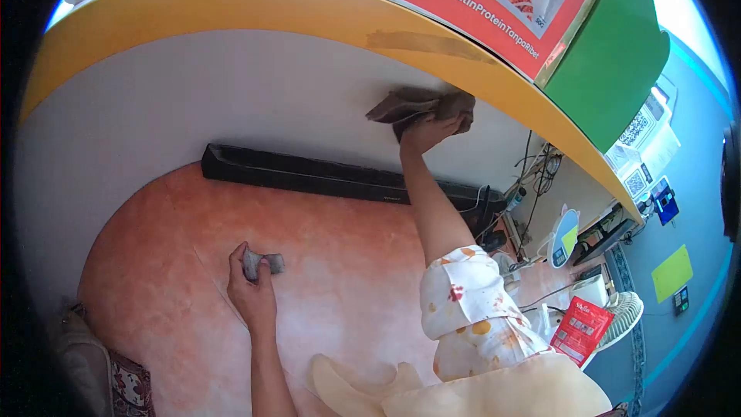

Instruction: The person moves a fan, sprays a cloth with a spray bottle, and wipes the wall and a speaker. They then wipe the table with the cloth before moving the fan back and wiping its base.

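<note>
My right hand [434, 133] is closed around a bunched brown cloth [409, 104], holding it up against the white inner panel [255, 93] just under the counter's yellow edge. Lower and to the left, my left hand [252, 287] grips a small grey folded piece [270, 264], which looks like a sponge or wad of cloth. It is held in the air over the reddish floor [185, 239], apart from the panel. A long black bar [309, 174], resembling a soundbar, lies along the foot of the panel, below the right hand.
Cables [544, 170] hang and tangle at the right beneath the counter. A red pouch [580, 330] and a white fan [624, 316] stand at the lower right. A red promotional box [494, 8] and a green board [614, 54] stand on the curved yellow counter edge [231, 4].
</note>
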### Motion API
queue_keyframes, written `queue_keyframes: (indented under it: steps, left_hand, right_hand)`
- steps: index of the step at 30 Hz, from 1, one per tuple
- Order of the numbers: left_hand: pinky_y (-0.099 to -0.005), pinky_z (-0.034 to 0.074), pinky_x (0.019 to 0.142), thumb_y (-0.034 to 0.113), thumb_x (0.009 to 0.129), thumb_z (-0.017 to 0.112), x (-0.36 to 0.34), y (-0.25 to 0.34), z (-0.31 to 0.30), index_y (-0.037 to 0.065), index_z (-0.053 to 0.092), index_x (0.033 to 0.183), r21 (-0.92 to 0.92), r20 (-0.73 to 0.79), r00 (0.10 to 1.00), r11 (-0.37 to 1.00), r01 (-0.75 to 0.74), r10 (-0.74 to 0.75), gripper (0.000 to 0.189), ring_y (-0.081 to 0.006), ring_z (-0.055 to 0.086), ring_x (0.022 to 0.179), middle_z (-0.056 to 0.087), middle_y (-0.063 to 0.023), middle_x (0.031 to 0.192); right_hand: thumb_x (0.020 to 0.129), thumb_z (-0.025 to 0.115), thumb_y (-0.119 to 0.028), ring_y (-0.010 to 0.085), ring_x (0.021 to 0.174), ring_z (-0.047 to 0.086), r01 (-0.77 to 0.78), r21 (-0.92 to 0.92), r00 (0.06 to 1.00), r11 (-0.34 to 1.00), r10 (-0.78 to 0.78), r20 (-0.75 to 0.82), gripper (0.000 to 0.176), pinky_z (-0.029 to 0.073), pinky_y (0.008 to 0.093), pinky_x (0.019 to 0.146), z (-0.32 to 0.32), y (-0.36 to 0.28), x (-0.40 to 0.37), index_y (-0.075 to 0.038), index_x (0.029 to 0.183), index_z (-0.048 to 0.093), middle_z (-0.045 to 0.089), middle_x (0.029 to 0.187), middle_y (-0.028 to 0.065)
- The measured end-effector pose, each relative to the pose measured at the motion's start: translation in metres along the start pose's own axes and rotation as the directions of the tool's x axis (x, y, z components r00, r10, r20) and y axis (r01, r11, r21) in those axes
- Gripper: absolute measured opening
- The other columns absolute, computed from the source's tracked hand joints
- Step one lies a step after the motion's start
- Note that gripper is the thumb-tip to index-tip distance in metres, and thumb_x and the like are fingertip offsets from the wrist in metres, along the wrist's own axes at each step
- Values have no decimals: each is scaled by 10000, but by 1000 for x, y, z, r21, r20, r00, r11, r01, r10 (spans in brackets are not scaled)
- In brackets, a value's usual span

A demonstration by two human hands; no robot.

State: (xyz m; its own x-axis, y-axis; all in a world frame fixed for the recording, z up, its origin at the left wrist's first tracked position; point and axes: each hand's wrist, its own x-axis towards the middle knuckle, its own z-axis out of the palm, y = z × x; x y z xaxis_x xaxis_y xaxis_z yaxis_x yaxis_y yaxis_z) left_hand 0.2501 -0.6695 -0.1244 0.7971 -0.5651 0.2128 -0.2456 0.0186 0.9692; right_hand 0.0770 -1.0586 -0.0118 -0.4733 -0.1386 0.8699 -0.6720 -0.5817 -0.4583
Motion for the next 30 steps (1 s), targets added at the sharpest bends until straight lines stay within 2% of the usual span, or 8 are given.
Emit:
queue_keyframes:
  steps: [5, 7, 9, 11, 14, 21, 26, 30]
  left_hand:
    - [-327, 468, 847, 2, 832, 618, -1, 2, 0, 38, 564, 1204, -19, -12, 1000, 1000, -16, 16, 378, -228, 607, 942, 638, -140, 1053]
    - [-349, 486, 795, -4, 807, 626, 0, -3, 2, 36, 569, 1187, -5, -40, 998, 999, -50, 50, 386, -256, 624, 871, 647, -156, 973]
    - [-346, 486, 795, -3, 811, 623, 1, -4, 1, 36, 571, 1187, -17, -26, 999, 999, -39, 38, 381, -253, 622, 872, 648, -154, 975]
    - [-344, 486, 794, -4, 815, 621, 1, -6, 1, 37, 572, 1187, -41, -23, 1000, 999, -22, 21, 377, -250, 621, 874, 649, -152, 980]
    - [-338, 486, 795, -6, 820, 616, 2, -10, 4, 38, 573, 1189, -58, -26, 999, 998, -21, 19, 374, -243, 619, 877, 650, -147, 992]
    - [-315, 484, 804, -11, 827, 612, 1, -6, 3, 36, 573, 1193, 6, -34, 998, 999, -46, 47, 371, -214, 612, 878, 652, -139, 1012]
    - [-302, 480, 801, -10, 829, 612, 1, 3, 4, 37, 574, 1194, -22, -25, 1000, 1000, 1, -1, 370, -188, 601, 880, 646, -118, 1016]
    - [-300, 478, 798, -2, 830, 614, 1, 2, 3, 38, 575, 1196, -6, -31, 999, 1000, -12, 12, 369, -185, 596, 878, 642, -114, 1004]
  right_hand:
    - [910, 490, -521, 404, 1340, 294, -159, 136, 979, 978, 139, 149, 771, 282, 485, 1097, -15, 32, -35, 8, 1422, 261, 259, 1463, 251]
    - [870, 557, -468, 376, 1256, 410, -407, 565, 906, 717, 395, 152, 647, 350, 455, 1045, 2, 53, -51, 6, 1295, 437, 403, 1364, 241]
    - [828, 610, -417, 345, 1147, 513, -285, 374, 955, 883, 226, 193, 504, 418, 426, 967, -7, 54, -50, -8, 1122, 575, 532, 1216, 214]
    - [785, 648, -367, 310, 1013, 603, 465, -370, 817, 804, -229, 529, 355, 485, 397, 863, -38, 21, -21, -33, 904, 676, 646, 1020, 173]
    - [760, 651, -349, 270, 886, 641, 621, -499, 630, 604, -7, 776, 285, 510, 383, 744, -33, -12, 41, -72, 704, 689, 664, 794, 128]
    - [850, 615, -326, 394, 991, 573, 106, -268, 992, 958, -119, -33, 427, 447, 469, 839, 17, -23, 98, 32, 1084, 603, 612, 1079, 229]
    - [846, 559, -117, 399, 1149, 469, 210, 47, 933, 977, -215, 289, 420, 344, 489, 976, 18, -98, 19, 41, 1231, 504, 517, 1245, 230]
    - [747, 546, -24, 291, 1343, 354, 594, 222, 549, 773, -591, 591, 486, 258, 504, 1098, 37, -140, -75, -29, 1233, 566, 429, 1432, 125]
